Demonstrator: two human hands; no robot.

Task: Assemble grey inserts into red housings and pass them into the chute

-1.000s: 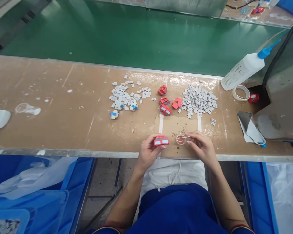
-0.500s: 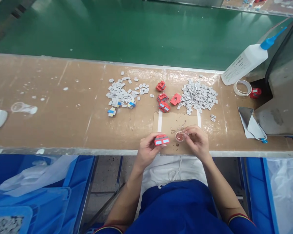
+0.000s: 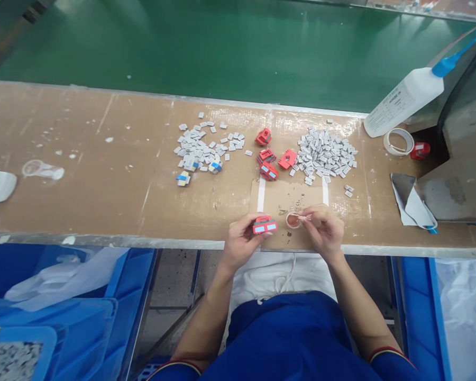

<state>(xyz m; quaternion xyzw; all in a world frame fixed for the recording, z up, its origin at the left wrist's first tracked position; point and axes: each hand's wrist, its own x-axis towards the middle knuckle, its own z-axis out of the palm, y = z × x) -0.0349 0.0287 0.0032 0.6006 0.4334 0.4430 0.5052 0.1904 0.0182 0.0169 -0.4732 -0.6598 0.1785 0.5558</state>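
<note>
My left hand (image 3: 241, 241) grips a small red plastic part (image 3: 264, 225) with pale faces, at the near edge of the brown bench (image 3: 103, 174). My right hand (image 3: 322, 232) pinches a thin stick (image 3: 303, 218) whose tip rests in a small round dish of reddish liquid (image 3: 293, 220). Beyond them lie three more red parts (image 3: 270, 159), a heap of small grey pieces (image 3: 325, 156) to their right, and another scattered grey heap (image 3: 202, 151) to their left.
A white squeeze bottle with a blue nozzle (image 3: 408, 98) leans at the right, beside a tape roll (image 3: 399, 142) and a grey machine (image 3: 460, 153). A green conveyor belt (image 3: 222, 47) runs behind the bench. Blue bins (image 3: 55, 317) sit below on the left.
The camera view has shifted slightly. Both hands stay at the near edge, with the stick still at the dish and the red part still held.
</note>
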